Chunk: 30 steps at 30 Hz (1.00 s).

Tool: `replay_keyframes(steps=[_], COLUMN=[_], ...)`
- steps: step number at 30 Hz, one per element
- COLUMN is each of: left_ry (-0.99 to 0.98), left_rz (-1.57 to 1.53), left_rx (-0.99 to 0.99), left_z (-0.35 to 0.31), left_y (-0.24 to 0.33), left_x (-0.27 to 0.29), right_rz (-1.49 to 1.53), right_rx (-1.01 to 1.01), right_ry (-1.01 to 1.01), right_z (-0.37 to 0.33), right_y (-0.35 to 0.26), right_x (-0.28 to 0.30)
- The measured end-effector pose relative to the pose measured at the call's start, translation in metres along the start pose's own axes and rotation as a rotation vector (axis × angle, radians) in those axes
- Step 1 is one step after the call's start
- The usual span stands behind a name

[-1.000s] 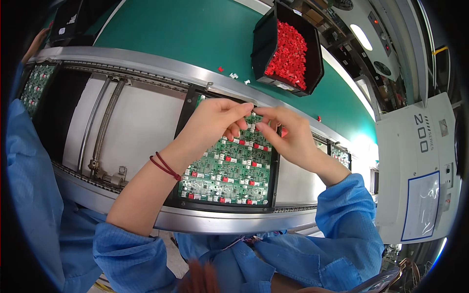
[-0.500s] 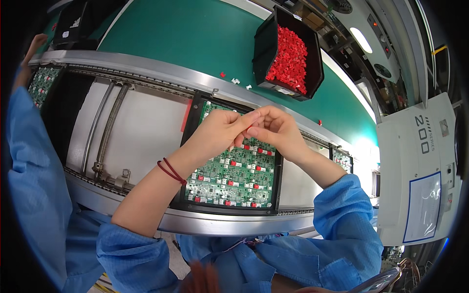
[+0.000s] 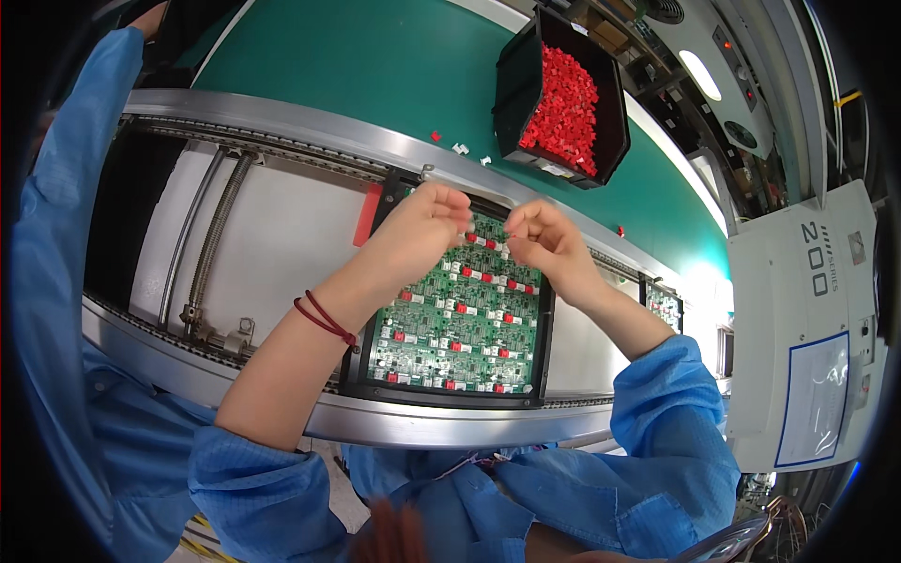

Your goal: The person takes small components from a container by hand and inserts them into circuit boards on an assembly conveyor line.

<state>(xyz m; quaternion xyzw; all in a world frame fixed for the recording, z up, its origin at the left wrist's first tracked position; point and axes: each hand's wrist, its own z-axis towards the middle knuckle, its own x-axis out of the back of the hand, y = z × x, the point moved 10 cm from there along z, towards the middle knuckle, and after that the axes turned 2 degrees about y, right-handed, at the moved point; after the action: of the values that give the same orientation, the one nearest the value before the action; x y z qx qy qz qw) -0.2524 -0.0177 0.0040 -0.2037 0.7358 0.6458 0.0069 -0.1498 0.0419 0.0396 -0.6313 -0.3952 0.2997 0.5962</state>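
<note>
A panel of green circuit boards [image 3: 434, 324], dotted with white and red connectors, lies in a black frame [image 3: 450, 398] on the conveyor. Over its upper left part is my left hand [image 3: 430, 223], fingers curled together; whatever they hold is hidden. My right hand [image 3: 552, 246] hovers above the panel's upper right edge, thumb and forefinger pinched. A tiny bit of something shows at that pinch, too small to name. A gap separates the two hands, and the board's upper rows show between them.
Beyond the conveyor rail [image 3: 310, 127], a black bin [image 3: 511, 103] of red connectors [image 3: 563, 113] stands on the green table [image 3: 366, 56]. Loose red and white pieces [image 3: 460, 148] lie near the rail. A co-worker's blue sleeve [image 3: 84, 141] reaches in at left. A pale machine [image 3: 798, 375] stands at right.
My hands, fingertips together before, have parted, the left drawing left and the right staying over the panel's right side. The co-worker's arm at left has reached farther forward. The view has shifted slightly.
</note>
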Motion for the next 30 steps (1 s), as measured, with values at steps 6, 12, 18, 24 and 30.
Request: replay_keyframes(steps=[6, 12, 18, 24, 30], left_ry=[-0.187, -0.236, -0.179, -0.150, -0.173], left_rz=[-0.100, -0.130, -0.037, 0.097, 0.132], left_rx=[-0.040, 0.018, 0.079, 0.019, 0.019], left_z=[0.005, 0.005, 0.009, 0.015, 0.014], left_y=[0.005, 0.003, 0.003, 0.003, 0.001], left_x=[-0.008, -0.019, -0.016, -0.008, -0.006], right_rz=[-0.346, -0.519, -0.856, -0.918, -0.917], right_rx=[-0.182, -0.190, -0.128, 0.002, -0.003], right_ry=[-0.109, -0.121, -0.051, 0.000, 0.059], right_z=[-0.023, -0.053, -0.070, -0.062, -0.063], right_y=[0.022, 0.032, 0.034, 0.031, 0.035], right_x=[0.009, 0.031, 0.035, 0.032, 0.031])
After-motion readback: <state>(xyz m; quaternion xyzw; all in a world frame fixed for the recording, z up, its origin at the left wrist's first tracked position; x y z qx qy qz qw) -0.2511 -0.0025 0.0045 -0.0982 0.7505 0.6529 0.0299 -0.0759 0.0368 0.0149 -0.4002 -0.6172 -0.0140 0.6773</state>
